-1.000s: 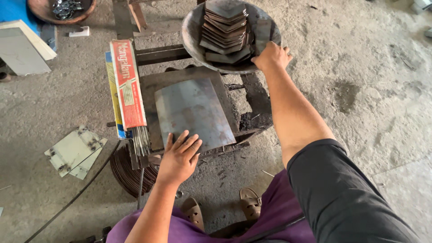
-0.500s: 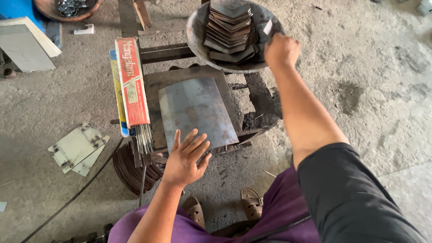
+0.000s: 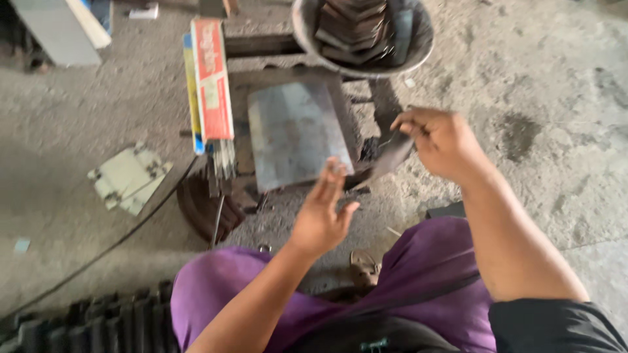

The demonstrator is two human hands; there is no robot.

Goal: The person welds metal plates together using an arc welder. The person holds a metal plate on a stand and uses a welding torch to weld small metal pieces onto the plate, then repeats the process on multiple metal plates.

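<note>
1. Metal piece (image 3: pixel 391 155), dark, flat and thin, sits under the right hand (image 3: pixel 439 140), just right of the steel plate (image 3: pixel 294 134); it hangs down-left from the fingertips, lower end close to the plate's right-hand corner. Blurred, so exact shape unclear.
2. Right hand: to the right of the plate, below the round pan (image 3: pixel 418 55). Forearm runs in from lower right, wrist bent, back of hand up, fingers curled down toward the plate.
3. Right grip: fingers pressed together on the piece's upper edge, pinching it; thumb side hidden, can't tell how much of the piece is covered.
4. Left hand (image 3: pixel 320 219): just below the plate's near edge, raised upright, palm facing right toward the piece. Fingers spread loosely, holding nothing; fingertips overlap the plate's lower edge in view, contact can't be told. Gap between left hand and piece.
5. Pan above the plate holds a stack of dark metal pieces (image 3: pixel 353 29).
6. Left of the plate: red box of welding rods (image 3: pixel 210 78), bare rod ends sticking out its lower end. Further left, pale hinged plates (image 3: pixel 127 178) lie on the concrete floor (image 3: pixel 536 98).
7. Below the plate: purple garment (image 3: pixel 418 287) over the knees.
</note>
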